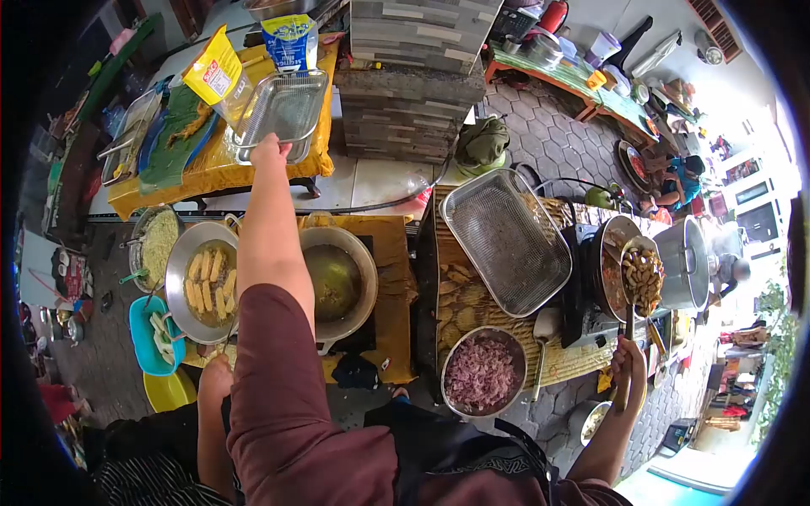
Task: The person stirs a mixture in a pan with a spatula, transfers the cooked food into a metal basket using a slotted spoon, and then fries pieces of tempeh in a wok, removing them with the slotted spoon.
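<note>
At the yellow-clothed tabletop (211, 180), the silvery mesh tray (288, 101), probably light and stiff, is being pinched at its rim by the left hand's (269, 152) closed fingers, while the loaded, long-handled scoop (630, 321), likely end-heavy, is being gripped low in the right hand's (629, 371) curled fingers

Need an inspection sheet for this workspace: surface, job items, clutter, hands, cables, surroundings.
Surface: brown-and-yellow patterned cover under the large mesh tray and steel bowl.
Job items: wire basket on the far table; ladle heaped with browned pieces, held at the wok.
Clutter: yellow packet and blue-and-yellow packet by the wire basket; spatula beside the steel bowl.
Hands: left hand closed at the wire basket's near rim; right hand gripping the ladle's handle.
Cables: dark hose on the floor before the pillar; its ends unclear.
Surroundings: another person's hand near the frying pan; someone else farther back.
</note>
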The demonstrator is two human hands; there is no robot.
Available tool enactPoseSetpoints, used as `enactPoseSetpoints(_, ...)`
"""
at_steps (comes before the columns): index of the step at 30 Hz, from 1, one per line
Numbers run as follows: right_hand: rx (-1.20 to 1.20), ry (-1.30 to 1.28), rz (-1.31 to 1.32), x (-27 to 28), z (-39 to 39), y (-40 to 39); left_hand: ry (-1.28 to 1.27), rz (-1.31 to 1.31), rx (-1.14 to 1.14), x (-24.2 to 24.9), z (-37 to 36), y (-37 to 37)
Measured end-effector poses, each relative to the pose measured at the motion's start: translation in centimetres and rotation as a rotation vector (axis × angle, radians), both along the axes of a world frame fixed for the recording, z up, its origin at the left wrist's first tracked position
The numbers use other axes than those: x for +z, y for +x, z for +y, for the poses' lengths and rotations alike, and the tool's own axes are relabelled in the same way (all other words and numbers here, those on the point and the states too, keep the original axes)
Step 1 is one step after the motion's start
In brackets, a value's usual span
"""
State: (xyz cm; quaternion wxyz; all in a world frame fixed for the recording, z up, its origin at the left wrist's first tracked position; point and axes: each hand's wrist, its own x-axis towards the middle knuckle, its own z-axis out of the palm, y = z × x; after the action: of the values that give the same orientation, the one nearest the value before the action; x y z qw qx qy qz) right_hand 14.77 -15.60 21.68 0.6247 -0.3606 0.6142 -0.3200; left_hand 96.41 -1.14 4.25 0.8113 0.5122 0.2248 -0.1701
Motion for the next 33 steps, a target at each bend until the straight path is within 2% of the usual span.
enactPoseSetpoints(1,-0.007,0.004,0.005,0.0,-0.1,0.2,-0.003,-0.063,-0.015,0.8,0.3,-1.0)
enactPoseSetpoints(3,0.046,-0.046,0.085,0.3,0.0,0.1,-0.113,-0.135,-0.091,-1.9,2.0,0.5)
enactPoseSetpoints(5,0.091,-0.119,0.101,1.5,0.8,0.8,-0.08,-0.221,-0.044,-0.2,3.3,-2.6)
enactPoseSetpoints(6,0.105,-0.084,0.13,1.2,0.1,-0.2,-0.164,-0.27,-0.137,-1.6,4.3,-2.0)
enactPoseSetpoints(8,0.085,-0.059,0.187,0.2,-1.1,-1.7,-0.179,-0.241,-0.185,-0.2,5.7,-4.4)
enactPoseSetpoints(10,0.073,-0.007,0.047,0.4,-1.8,-1.8,-0.207,-0.227,-0.217,-0.1,6.0,-7.2)
enactPoseSetpoints(11,0.099,-0.034,0.083,1.3,-1.4,-1.3,-0.222,-0.24,-0.245,-0.1,6.2,-8.8)
enactPoseSetpoints(14,0.133,-0.038,-0.029,0.7,-2.1,-3.4,-0.159,-0.127,-0.242,2.2,4.4,-16.5)
enactPoseSetpoints(15,0.138,-0.056,-0.05,1.0,-2.1,-3.8,-0.151,-0.186,-0.328,3.2,4.0,-19.8)
enactPoseSetpoints(16,0.129,-0.053,-0.063,1.3,-2.1,-4.4,-0.1,-0.203,-0.299,4.7,3.1,-23.9)
enactPoseSetpoints(18,0.163,-0.13,-0.08,2.1,-2.4,-5.4,-0.168,-0.113,-0.51,2.7,2.8,-27.0)
enactPoseSetpoints(19,0.163,-0.125,-0.095,2.3,-2.5,-5.9,-0.163,-0.112,-0.461,5.0,2.2,-31.8)
enactPoseSetpoints(20,0.176,-0.151,-0.101,2.6,-2.8,-6.4,-0.203,-0.123,-0.586,4.8,2.2,-34.1)
enactPoseSetpoints(22,0.195,-0.151,-0.115,2.7,-3.5,-7.7,-0.274,-0.028,-0.644,4.4,2.2,-39.5)
enactPoseSetpoints(24,0.256,-0.117,-0.109,1.8,-4.9,-10.2,-0.347,0.072,-0.612,6.2,2.1,-46.5)
enactPoseSetpoints(28,0.435,-0.004,-0.106,-0.4,-7.7,-14.7,-0.387,0.096,-0.579,8.3,2.5,-57.2)
enactPoseSetpoints(30,0.493,0.063,-0.138,-0.8,-8.5,-16.6,-0.33,0.097,-0.522,9.6,2.7,-61.3)
enactPoseSetpoints(33,0.594,0.015,-0.175,0.8,-9.3,-18.8,-0.242,0.036,-0.516,10.5,2.9,-65.1)
